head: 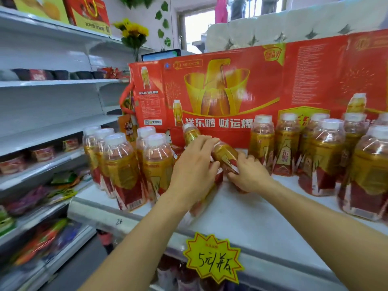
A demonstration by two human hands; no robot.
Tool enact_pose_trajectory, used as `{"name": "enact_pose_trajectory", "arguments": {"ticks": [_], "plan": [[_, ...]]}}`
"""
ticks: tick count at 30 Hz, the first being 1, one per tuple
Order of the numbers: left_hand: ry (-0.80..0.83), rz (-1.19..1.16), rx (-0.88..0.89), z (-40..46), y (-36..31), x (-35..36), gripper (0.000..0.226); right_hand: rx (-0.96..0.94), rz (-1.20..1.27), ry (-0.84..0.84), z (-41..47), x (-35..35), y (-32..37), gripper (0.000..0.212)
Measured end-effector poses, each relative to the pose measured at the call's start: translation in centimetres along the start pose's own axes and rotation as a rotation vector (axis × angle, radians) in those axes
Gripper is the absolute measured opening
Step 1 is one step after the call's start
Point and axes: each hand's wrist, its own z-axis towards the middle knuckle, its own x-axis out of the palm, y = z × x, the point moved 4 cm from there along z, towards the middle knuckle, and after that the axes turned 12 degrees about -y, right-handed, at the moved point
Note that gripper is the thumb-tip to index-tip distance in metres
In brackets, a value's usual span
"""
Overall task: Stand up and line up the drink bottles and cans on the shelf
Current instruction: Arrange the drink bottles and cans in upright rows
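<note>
Gold-and-red plastic drink bottle (pixel 225 157) tilted above white shelf (pixel 241 208) | right hand (pixel 248 175) grips its base | left hand (pixel 194 164) seemingly curled round its neck | upright bottles (pixel 323 156) either side

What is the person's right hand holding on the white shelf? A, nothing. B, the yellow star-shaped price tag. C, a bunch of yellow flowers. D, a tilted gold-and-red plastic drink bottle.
D: the right hand grips a tilted gold-and-red plastic drink bottle between the standing groups.
</note>
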Motion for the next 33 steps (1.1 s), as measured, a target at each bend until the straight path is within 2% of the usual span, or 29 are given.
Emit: {"name": "enact_pose_trajectory", "arguments": {"ticks": [3, 6, 8, 11, 15, 18, 21, 25, 33], "plan": [[-0.129, 0.160, 0.192, -1.2, -0.3, -1.8, 0.047, 0.040, 0.045, -0.048, -1.0, -0.3, -0.3, 0.068], [-0.262, 0.309, 0.213, -2.6, 0.8, -3.7, 0.059, 0.086, 0.232, -0.137, -2.6, -0.7, -1.0, 0.079], [-0.325, 0.313, 0.092, -3.4, 2.3, -4.6, 0.074, 0.127, 0.392, -0.193, -3.7, -1.0, -1.5, 0.088], [-0.340, 0.151, -0.118, -4.5, 4.2, -4.9, 0.089, 0.190, 0.544, -0.223, -5.0, -1.1, -2.1, 0.093], [-0.271, -0.023, -0.351, -5.8, 5.6, -4.9, 0.100, 0.267, 0.646, -0.219, -6.7, -1.5, -2.3, 0.071], [-0.176, -0.039, -0.509, -6.5, 6.8, -4.9, 0.103, 0.333, 0.724, -0.217, -7.9, -1.8, -2.6, 0.075], [-0.083, 0.008, -0.594, -6.6, 7.9, -4.7, 0.095, 0.329, 0.758, -0.198, -8.5, -2.2, -2.7, 0.074], [-0.112, 0.019, -0.545, -6.4, 7.5, -5.6, 0.087, 0.312, 0.752, -0.171, -9.4, -3.4, -2.7, 0.072], [-0.287, 0.059, -0.382, -4.1, 3.0, -10.2, 0.087, 0.316, 0.651, -0.221, -10.9, -5.0, -4.9, 0.065]]}}
